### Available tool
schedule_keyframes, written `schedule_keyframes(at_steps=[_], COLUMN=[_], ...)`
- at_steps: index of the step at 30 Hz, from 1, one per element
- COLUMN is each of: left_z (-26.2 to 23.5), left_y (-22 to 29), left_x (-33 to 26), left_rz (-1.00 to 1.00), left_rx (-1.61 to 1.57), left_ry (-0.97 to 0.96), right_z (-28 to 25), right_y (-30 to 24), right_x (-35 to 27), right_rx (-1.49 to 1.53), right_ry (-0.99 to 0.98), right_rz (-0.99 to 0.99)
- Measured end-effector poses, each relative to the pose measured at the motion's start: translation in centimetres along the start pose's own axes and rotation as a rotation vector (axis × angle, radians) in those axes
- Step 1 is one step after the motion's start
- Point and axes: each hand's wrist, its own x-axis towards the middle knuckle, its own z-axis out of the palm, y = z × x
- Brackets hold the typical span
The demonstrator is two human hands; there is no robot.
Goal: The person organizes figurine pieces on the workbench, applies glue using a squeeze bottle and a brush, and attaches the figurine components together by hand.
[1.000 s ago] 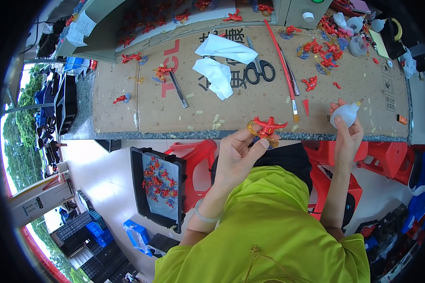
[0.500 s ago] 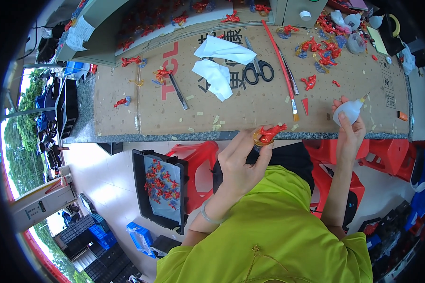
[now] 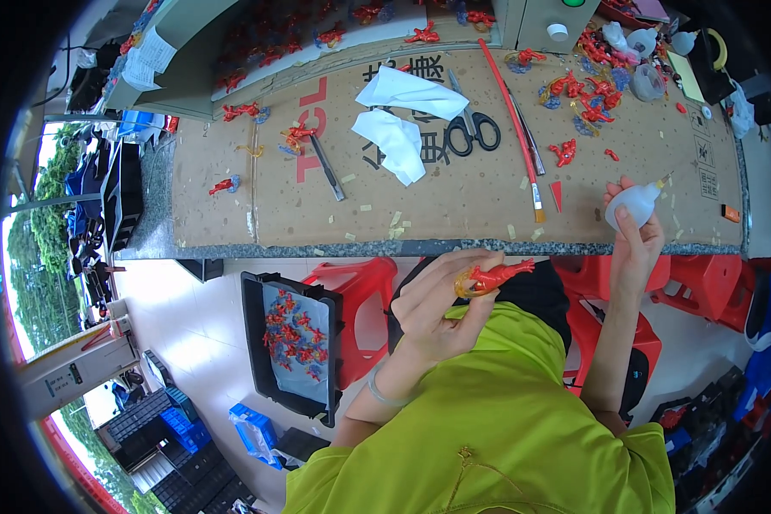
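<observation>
Between the thumb and fingers of my left hand (image 3: 441, 308) is a red figurine (image 3: 499, 276) with a clear yellow part at its base. It is held just off the table's front edge, lying nearly sideways. My right hand (image 3: 638, 236) is wrapped round a white squeeze bottle (image 3: 632, 208) with a thin tip, over the right end of the table. A red-handled paintbrush (image 3: 522, 141) and a small red triangular piece (image 3: 556, 196) lie on the cardboard between the hands. Beyond them rests another red figurine (image 3: 564, 152).
Cardboard (image 3: 437, 201) covers the table. On it are black-handled scissors (image 3: 471, 134), white cloths (image 3: 391, 141), a metal-bladed tool (image 3: 325, 167) and a cluster of figurines (image 3: 587, 96). At left, a black tray (image 3: 334, 343) of figurines sits by a red stool (image 3: 364, 321).
My left hand has lowered slightly toward me and turned the figurine flatter, its red end pointing right. My right hand with the bottle has barely moved.
</observation>
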Motion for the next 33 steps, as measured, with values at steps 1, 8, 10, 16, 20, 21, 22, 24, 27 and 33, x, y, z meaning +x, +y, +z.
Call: schedule_keyframes(at_steps=[1, 8, 10, 16, 20, 21, 22, 24, 27, 33], left_z=[-0.1, 0.0, 0.1, 0.1, 0.2, 0.3, 0.4, 0.4, 0.4, 0.4], left_y=[0.2, 0.0, 0.0, -0.3, -0.1, -0.1, 0.0, 0.0, 0.0, -0.3], left_x=[0.0, -0.9, -1.0, -1.2, -1.0, -1.0, -1.0, -0.9, -0.9, -1.5], left_rz=[-0.023, -0.136, -0.226, -0.171, -0.131, -0.12, -0.109, -0.079, -0.055, -0.355], left_rx=[-0.005, -0.251, -0.349, -0.312, -0.282, -0.266, -0.25, -0.229, -0.206, -0.576], left_ry=[-0.015, 0.037, 0.047, 0.036, 0.037, 0.043, 0.049, 0.054, 0.059, 0.068], right_z=[0.0, -0.4, -0.6, -0.8, -0.7, -0.7, -0.8, -0.7, -0.7, -0.6], right_y=[0.0, 0.2, 0.3, 0.3, 0.1, 0.1, 0.2, 0.1, 0.1, 0.1], right_x=[0.0, 0.2, 0.2, 0.1, 0.0, 0.0, 0.1, 0.0, 0.0, 0.0], right_rx=[0.005, 0.022, 0.026, 0.028, 0.023, 0.028, 0.032, 0.027, 0.027, 0.011], right_ry=[0.001, 0.002, 0.004, -0.005, 0.004, 0.001, -0.003, 0.004, 0.009, 0.007], right_rz=[-0.004, -0.023, -0.026, -0.022, -0.021, -0.023, -0.024, -0.023, -0.02, -0.022])
